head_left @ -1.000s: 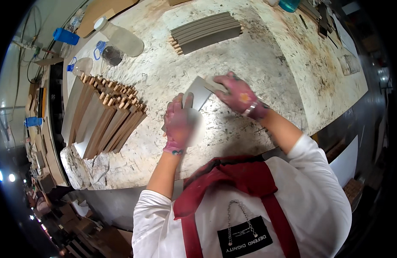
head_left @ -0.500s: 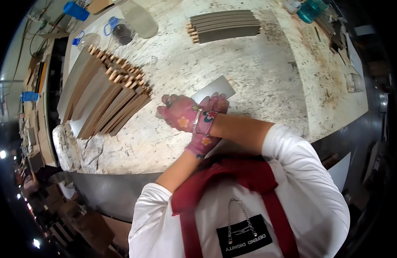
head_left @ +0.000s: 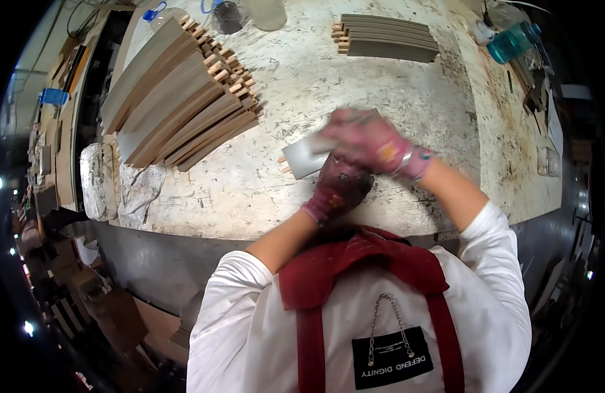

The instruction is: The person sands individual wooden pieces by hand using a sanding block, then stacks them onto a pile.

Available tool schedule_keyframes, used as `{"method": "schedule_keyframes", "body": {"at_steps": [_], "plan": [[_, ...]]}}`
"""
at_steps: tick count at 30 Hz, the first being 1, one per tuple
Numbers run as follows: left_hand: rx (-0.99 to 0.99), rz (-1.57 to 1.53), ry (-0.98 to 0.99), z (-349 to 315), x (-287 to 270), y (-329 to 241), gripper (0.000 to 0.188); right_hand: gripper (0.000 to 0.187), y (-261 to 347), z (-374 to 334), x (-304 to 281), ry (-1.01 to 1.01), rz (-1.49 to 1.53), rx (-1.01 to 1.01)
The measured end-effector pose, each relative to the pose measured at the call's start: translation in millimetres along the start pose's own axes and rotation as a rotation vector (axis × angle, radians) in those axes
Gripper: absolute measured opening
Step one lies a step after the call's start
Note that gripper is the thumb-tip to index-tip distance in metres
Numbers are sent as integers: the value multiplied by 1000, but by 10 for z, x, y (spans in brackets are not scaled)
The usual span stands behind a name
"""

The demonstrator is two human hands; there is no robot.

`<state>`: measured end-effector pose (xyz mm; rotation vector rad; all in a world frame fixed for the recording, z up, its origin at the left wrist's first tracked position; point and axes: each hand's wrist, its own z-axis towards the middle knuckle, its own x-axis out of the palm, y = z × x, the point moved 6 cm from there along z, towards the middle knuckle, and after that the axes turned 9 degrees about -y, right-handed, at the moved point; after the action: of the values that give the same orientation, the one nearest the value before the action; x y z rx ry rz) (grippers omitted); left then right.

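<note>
A narrow grey board (head_left: 305,157) lies in front of me, with light wooden pegs (head_left: 284,164) sticking out of its left end. My left hand (head_left: 343,187), in a pink flowered glove, is closed on the board's near side. My right hand (head_left: 374,143), gloved alike, is over the board's right part, just beyond the left hand. Its fingers are smeared by motion. A blurred pale grey patch shows by its fingertips; I cannot make out what it is. Both hands cover the middle of the board.
A fanned stack of grey and brown boards (head_left: 178,98) with pegged ends lies to the left. Another board stack (head_left: 393,49) stands at the far side. Bottles are along the back, including a teal one (head_left: 512,42) at far right. A wrapped bundle (head_left: 97,182) sits at the table's left corner.
My right hand has swung rightward from across my left wrist to the board's right part. Pegs now show at the board's left end; before, they showed at its right. The view has shifted.
</note>
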<state>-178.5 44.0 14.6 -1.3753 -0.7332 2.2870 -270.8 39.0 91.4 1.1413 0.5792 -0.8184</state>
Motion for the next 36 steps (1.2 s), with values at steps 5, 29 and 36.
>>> {"method": "schedule_keyframes", "body": {"at_steps": [5,29,36], "plan": [[-60,-26,-78,-100,-9,-32,35,33,312,361,729,379,3,-144],[23,558,-70,375,-713,291,63,36,-695,-1000,-775,-534,608,678],[-164,368,1,211,-1216,202,67,38,-549,-1031,-779,-545,555,662]]}}
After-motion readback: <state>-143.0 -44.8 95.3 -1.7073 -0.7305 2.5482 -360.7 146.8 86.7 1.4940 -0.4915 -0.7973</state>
